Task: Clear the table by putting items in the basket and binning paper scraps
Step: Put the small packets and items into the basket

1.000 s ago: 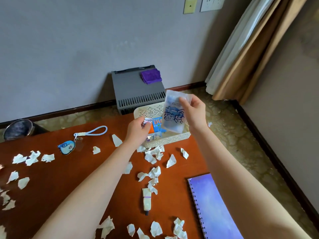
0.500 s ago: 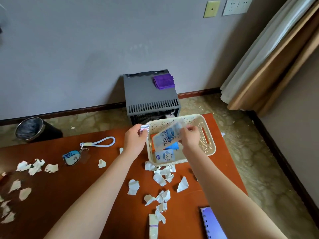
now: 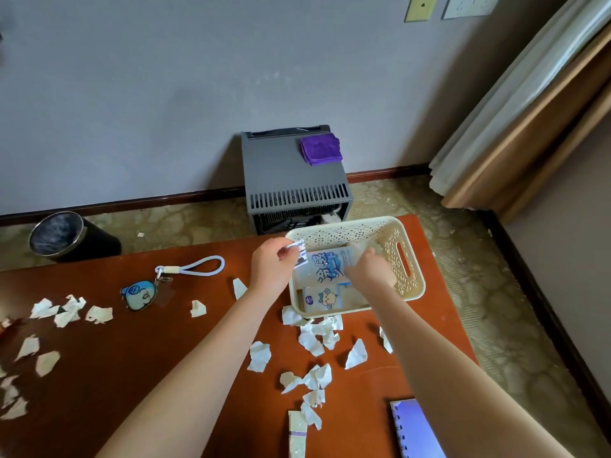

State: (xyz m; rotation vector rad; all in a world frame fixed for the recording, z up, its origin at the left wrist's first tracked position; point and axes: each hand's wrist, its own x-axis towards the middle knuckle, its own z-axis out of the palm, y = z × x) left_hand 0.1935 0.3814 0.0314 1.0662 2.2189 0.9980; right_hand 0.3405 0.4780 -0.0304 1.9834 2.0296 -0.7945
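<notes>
Lying in basket (image 3: pixel 347 234): cartoon pouch (image 3: pixel 322 297); our right hand (image 3: pixel 372 271) pinches sachet (image 3: pixel 325 266) inside.
Left hand (image 3: pixel 269 269): pinches small packet (image 3: pixel 298 253).
Change: sachet lower.

Large blue characters, apparently 冷感シート, stand on the translucent white plastic pouch (image 3: pixel 325 267); dark lettering on the small white wrapper (image 3: pixel 299 256) is unreadable.

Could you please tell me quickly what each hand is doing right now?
Left hand: pinching a small printed packet.
Right hand: holding the blue-lettered pouch inside the basket.
</notes>
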